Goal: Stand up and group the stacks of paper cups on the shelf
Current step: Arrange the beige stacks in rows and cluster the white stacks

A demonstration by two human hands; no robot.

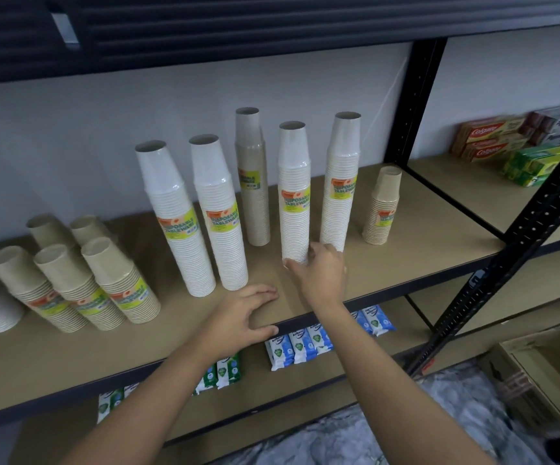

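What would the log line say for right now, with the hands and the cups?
right hand: grips base of third tall white cup stack | left hand: rests flat on shelf edge | stack: upright

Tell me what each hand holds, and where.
The right hand grips a white cup stack at its base. The left hand rests on the shelf, holding nothing.

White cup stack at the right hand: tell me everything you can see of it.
The white cup stack is a tall column of nested paper cups, bases up, wrapped in clear film with an orange and yellow-green "Disposable Tableware" label. It stands roughly upright on the shelf. The right hand grips its bottom end and hides where it meets the board.
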